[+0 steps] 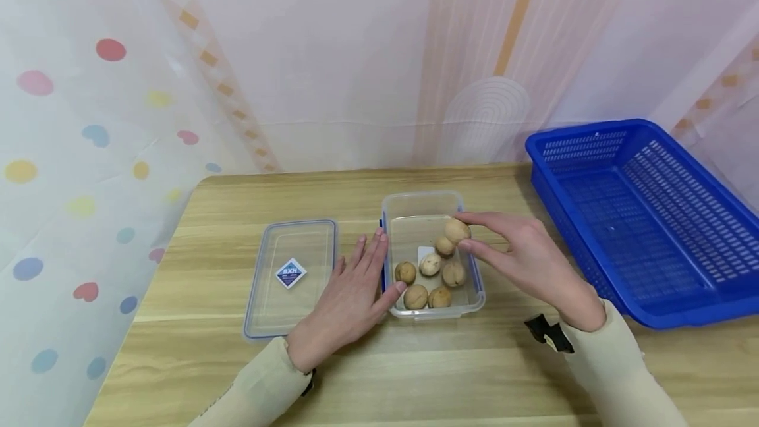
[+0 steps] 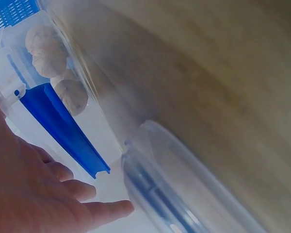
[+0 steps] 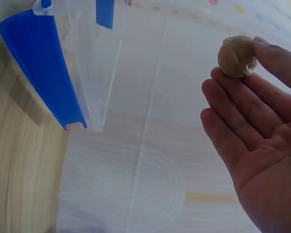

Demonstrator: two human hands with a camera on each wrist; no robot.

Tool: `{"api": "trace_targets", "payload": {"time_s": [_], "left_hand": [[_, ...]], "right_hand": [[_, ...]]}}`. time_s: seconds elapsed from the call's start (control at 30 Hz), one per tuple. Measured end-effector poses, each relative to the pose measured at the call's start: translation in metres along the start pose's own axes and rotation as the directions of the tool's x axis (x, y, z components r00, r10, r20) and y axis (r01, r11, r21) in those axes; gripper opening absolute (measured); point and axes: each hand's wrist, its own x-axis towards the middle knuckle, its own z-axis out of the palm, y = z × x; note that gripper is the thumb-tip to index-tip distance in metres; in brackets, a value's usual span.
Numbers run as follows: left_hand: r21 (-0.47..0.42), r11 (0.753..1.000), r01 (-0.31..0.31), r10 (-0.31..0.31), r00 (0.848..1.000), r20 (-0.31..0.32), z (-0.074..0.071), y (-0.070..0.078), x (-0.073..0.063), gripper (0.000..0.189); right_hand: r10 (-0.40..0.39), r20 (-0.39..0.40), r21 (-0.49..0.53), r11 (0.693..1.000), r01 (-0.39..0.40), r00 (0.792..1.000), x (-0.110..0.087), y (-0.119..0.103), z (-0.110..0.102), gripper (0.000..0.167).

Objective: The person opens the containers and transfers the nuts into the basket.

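Now, working from far away, I see my right hand (image 1: 528, 256) pinching 1 walnut (image 1: 457, 229) between the thumb and fingers. That nut is up over the right side of the clear box (image 1: 409, 232). Inside the box sit 6 more walnuts (image 1: 429, 264), most of them at the near end. My left hand (image 1: 350, 298) has straight fingers, a little spread, at the box's left wall. I can't tell if it pushes. Left of it, the lid (image 1: 283, 308) lies flat with a BXH label (image 1: 290, 273). To the right is a big blue basket (image 1: 628, 236) on the wood table (image 1: 367, 374).
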Motion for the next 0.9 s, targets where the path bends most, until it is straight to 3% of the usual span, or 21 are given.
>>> {"api": "trace_targets", "payload": {"time_s": [0.5,0.73,0.9], "left_hand": [[0.014,1.000,0.013,-0.013,1.000,-0.009,0.000,0.003,-0.001,0.086],[0.017,1.000,0.009,-0.008,1.000,-0.013,0.001,0.003,0.000,0.085],[0.010,1.000,0.010,-0.010,1.000,-0.016,0.001,0.002,0.000,0.084]], "right_hand": [[-0.004,-0.139,-0.071,0.997,-0.006,0.990,-0.022,-0.010,-0.033,0.046],[-0.039,-0.193,-0.080,0.996,0.024,0.980,-0.037,-0.007,-0.048,0.038],[-0.052,-0.243,-0.117,0.993,0.024,0.969,-0.045,-0.004,-0.056,0.053]]}}
